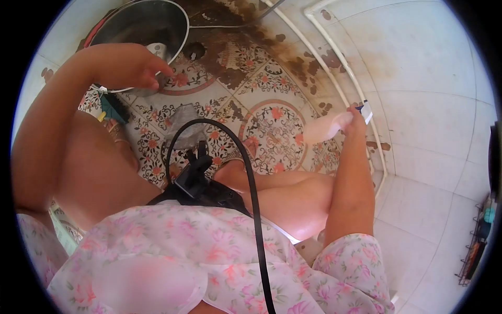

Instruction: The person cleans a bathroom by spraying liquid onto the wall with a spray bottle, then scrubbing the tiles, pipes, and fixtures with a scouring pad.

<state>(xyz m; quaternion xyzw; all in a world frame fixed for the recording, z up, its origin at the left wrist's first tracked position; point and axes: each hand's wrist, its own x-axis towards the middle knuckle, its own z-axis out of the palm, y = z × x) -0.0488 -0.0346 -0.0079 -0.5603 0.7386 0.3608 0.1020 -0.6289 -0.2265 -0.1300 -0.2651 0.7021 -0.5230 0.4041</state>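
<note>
My left hand hangs over the near rim of a large metal tub at the upper left. Its index finger points right and the thumb sits lower. A silvery piece shows behind the fingers; whether they grip it is unclear. On the right, my right hand is closed round a pale, whitish-pink thing, smeared by motion. At the hand's far side a white piece with dark blue sticks out, perhaps part of the same thing.
White pipes run along the tiled wall. Patterned floor tiles carry brown stains and a drain. A clear plastic piece and a green brush-like thing lie near my feet. A black cable loops before me. A wire rack hangs right.
</note>
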